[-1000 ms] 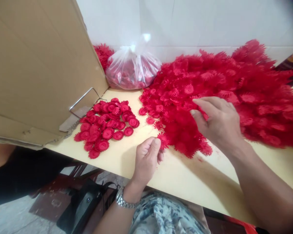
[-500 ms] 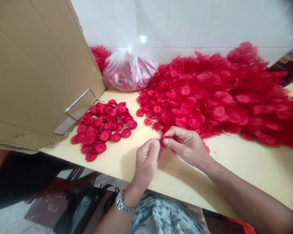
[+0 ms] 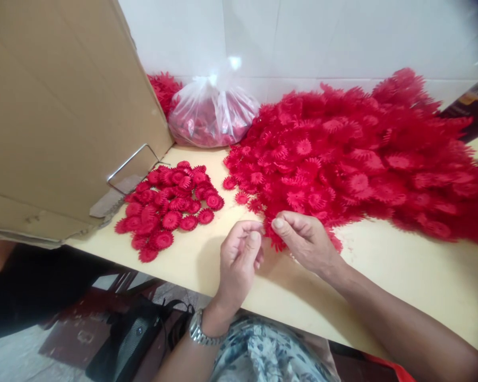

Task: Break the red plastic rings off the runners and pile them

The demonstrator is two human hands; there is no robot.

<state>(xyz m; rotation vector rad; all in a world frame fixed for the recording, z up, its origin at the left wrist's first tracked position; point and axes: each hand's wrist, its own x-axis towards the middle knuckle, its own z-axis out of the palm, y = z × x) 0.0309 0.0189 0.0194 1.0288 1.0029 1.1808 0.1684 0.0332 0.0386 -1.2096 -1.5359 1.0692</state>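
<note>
My left hand point(image 3: 241, 254) is over the table with its fingers curled and the thumb bent towards them; whatever it may hold is hidden. Just to its right, my right hand point(image 3: 306, 239) has thumb and index finger pressed together, and I cannot make out anything between them. Red fringed fabric petals point(image 3: 276, 241) show right below and behind its fingertips. Beyond that hand spreads a large heap of red fringed flower pieces point(image 3: 342, 164). On the left lies a smaller pile of compact red fringed discs point(image 3: 171, 219), apart from both hands.
A tied clear plastic bag point(image 3: 211, 119) of red pieces stands by the wall. A large cardboard box point(image 3: 63, 116) borders the left, with a bent metal wire point(image 3: 127, 162) beside it. Below the table edge is a black bag point(image 3: 123, 339). Part of another person point(image 3: 35, 286) shows at left.
My hands have drawn slightly apart. The red piece that was between the fingertips no longer shows there. Both piles look the same.
</note>
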